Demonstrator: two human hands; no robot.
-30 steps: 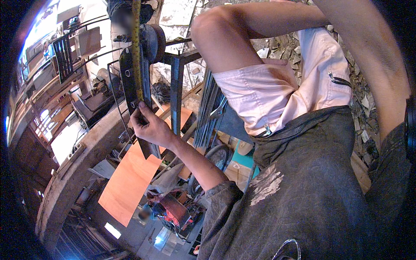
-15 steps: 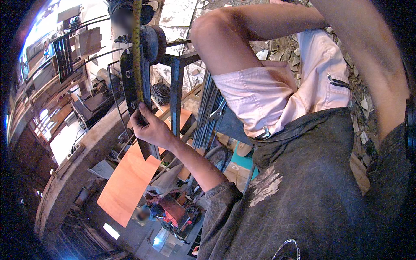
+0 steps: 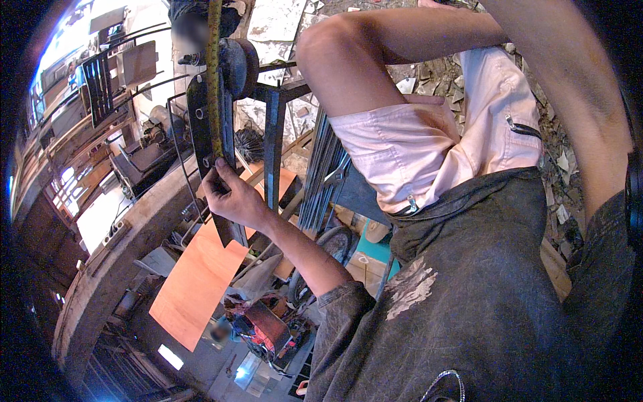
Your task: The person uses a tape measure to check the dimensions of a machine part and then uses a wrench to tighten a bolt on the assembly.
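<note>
A yellow tape measure [image 3: 213, 80] runs from the top edge down along a dark steel bar [image 3: 197, 114] with holes in it. My left hand [image 3: 231, 194] grips the bar near its lower part, the thumb on the tape's lower end. Just right of the tape's upper part is a round dark metal piece [image 3: 238, 67], beside a black metal frame [image 3: 273, 147]. My right forearm [image 3: 562, 80] passes out through the top edge at the right; that hand is out of view. A blurred dark shape [image 3: 191, 30] at the top cannot be made out.
Below my left hand are an orange sheet [image 3: 194, 281], a bundle of thin rods [image 3: 321, 194] and a red-and-black machine [image 3: 268, 325]. A concrete beam [image 3: 117, 254] curves along the left, with cluttered workshop furniture beyond. Broken debris [image 3: 562, 167] covers the ground around my bent legs.
The tape and bar have shifted very slightly to the right in view. My left hand keeps the same grip.
</note>
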